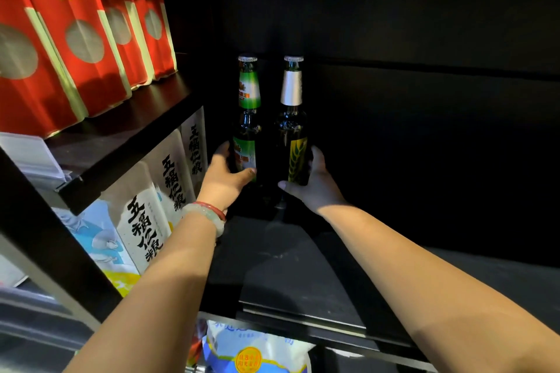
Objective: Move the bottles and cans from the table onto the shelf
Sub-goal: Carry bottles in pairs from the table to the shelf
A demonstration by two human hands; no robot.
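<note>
Two dark glass bottles stood upright, side by side and nearly touching, deep on the black shelf (303, 275) toward its back left corner, and you had one in each hand. Your left hand (225, 179) was wrapped around the lower body of the green-labelled bottle (247, 118), fingers curled behind the glass and the thumb pressed across the front of its label, so the grasp was closed on it. Your right hand (315, 183) gripped the base of the wheat-labelled bottle (292, 124) in the same way, fingers round its far side and the thumb reaching in at the front lower edge. Both bottles kept their crown caps on; the right one wore a silver foil collar at the neck, the left one a green neck label. Whether their bases rested fully on the shelf surface could not be told, as that spot lay in deep shadow. On your left wrist sat a pale bangle (209, 215) with a red cord beside it. Beyond the shelf's left edge, a lower compartment held a row of white bags (169, 179) with black lettering, standing on end and leaning together, and the board above them carried red boxes (75, 39) packed in a row. Below the shelf's front edge lay a blue and white bag (257, 351).
</note>
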